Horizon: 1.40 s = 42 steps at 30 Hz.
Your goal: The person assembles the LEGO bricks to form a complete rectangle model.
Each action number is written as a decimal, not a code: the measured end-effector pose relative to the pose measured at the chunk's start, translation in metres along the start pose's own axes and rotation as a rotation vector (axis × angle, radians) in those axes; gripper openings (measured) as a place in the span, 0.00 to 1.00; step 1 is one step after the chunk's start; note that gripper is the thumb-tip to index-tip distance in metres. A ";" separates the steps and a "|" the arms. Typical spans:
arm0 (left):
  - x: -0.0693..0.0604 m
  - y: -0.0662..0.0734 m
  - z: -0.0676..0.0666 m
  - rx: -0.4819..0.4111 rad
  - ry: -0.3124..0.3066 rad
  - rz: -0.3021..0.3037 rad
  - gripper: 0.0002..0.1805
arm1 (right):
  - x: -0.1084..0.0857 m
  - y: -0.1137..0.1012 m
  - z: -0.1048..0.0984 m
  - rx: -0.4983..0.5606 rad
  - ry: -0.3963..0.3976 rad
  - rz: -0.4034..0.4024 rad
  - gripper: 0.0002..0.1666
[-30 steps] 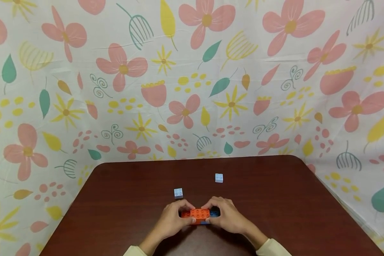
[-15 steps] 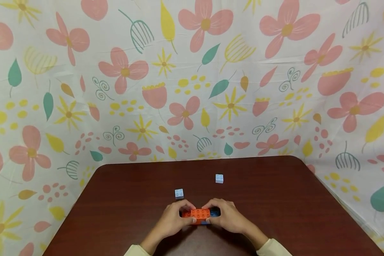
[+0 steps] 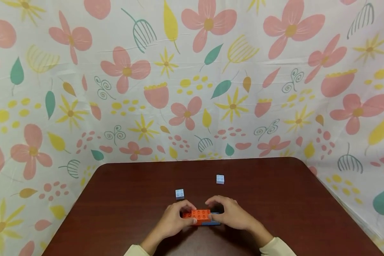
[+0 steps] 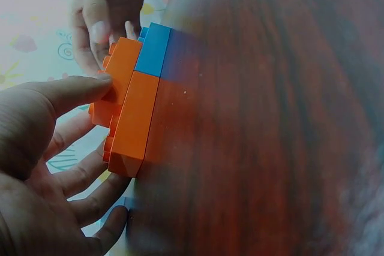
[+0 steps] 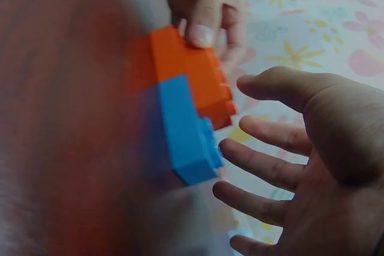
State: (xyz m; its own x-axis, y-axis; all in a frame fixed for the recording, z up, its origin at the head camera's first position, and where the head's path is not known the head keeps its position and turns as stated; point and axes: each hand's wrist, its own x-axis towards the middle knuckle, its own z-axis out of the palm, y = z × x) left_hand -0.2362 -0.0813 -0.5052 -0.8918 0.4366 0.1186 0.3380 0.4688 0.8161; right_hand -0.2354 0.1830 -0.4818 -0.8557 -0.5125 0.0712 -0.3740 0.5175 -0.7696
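Observation:
An orange building brick (image 3: 201,214) sits on top of two bricks laid end to end on the table, a second orange brick (image 4: 133,124) and a blue brick (image 5: 183,133). It bridges the seam between them, leaving studs bare at each outer end. With thumb and fingers my left hand (image 3: 174,218) pinches the upper orange brick from the left side. Around the blue end, my right hand (image 3: 232,215) has its thumb and fingers spread. In the right wrist view its fingertips stand apart from the bricks.
Two small pale blue bricks lie farther back, one pale brick (image 3: 179,194) just beyond my left hand and another pale brick (image 3: 220,179) behind and to the right. The dark wooden table (image 3: 131,188) ends at a flowered cloth (image 3: 185,89).
My right hand has loosened from the bricks and shifted slightly right, its fingers spreading; more of the blue brick shows. My left hand keeps its hold, and the bricks stay in place.

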 end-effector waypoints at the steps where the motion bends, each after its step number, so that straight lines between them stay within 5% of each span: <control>1: 0.000 0.000 0.000 -0.001 0.004 0.004 0.13 | 0.001 0.000 -0.002 0.005 0.006 0.003 0.23; 19: 0.000 0.001 0.001 -0.014 -0.003 -0.004 0.13 | 0.032 0.018 -0.048 -0.073 0.175 -0.055 0.19; 26: 0.001 0.001 0.001 -0.002 0.007 -0.005 0.13 | 0.045 0.032 -0.059 -0.028 0.237 -0.003 0.20; 42: 0.000 0.002 0.001 0.005 0.005 -0.012 0.13 | 0.067 0.061 -0.076 -0.013 0.230 0.044 0.23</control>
State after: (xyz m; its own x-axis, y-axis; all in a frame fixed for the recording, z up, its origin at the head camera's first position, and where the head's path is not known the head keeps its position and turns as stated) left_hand -0.2351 -0.0796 -0.5044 -0.8973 0.4271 0.1116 0.3288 0.4780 0.8145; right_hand -0.3423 0.2320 -0.4756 -0.9296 -0.3206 0.1819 -0.3381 0.5449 -0.7673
